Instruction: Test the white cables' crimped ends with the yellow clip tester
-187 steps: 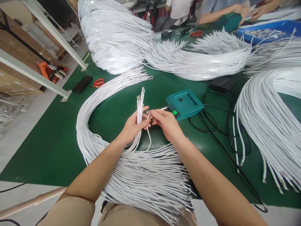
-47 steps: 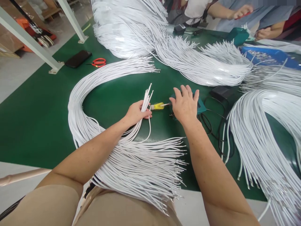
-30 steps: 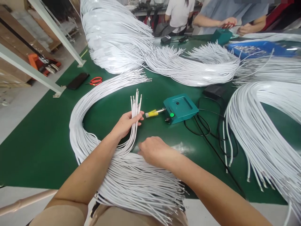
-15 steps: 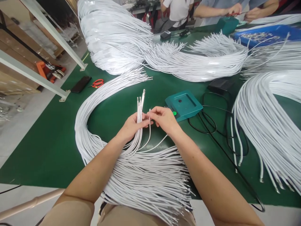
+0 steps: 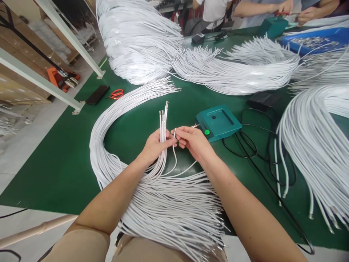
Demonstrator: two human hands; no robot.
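Several white wires (image 5: 163, 125) stand nearly upright in my left hand (image 5: 156, 145), their metal-tipped ends pointing up past the closed fingers. Close beside it, my right hand (image 5: 192, 140) pinches one separate white wire (image 5: 175, 154) near its tip; my left thumb also meets this wire. The fingertips of both hands almost touch. Below my forearms lies a large bundle of white wires (image 5: 169, 200), which curves round to the left and back. Just right of my right hand sits a teal device (image 5: 218, 122) with a lit green button (image 5: 207, 132) and a metal tip on its left side.
Red-handled scissors (image 5: 116, 94) and a black phone (image 5: 97, 94) lie at the left. Big wire bundles (image 5: 240, 74) fill the back and right. Black cables (image 5: 252, 160) loop beside the device. A blue tray (image 5: 335, 36) of small parts stands back right, near a co-worker's hands (image 5: 307, 15).
The view has shifted, so the table things appear farther right. My left thumb has come against the single wire, and my right fingers now cover more of its tip.
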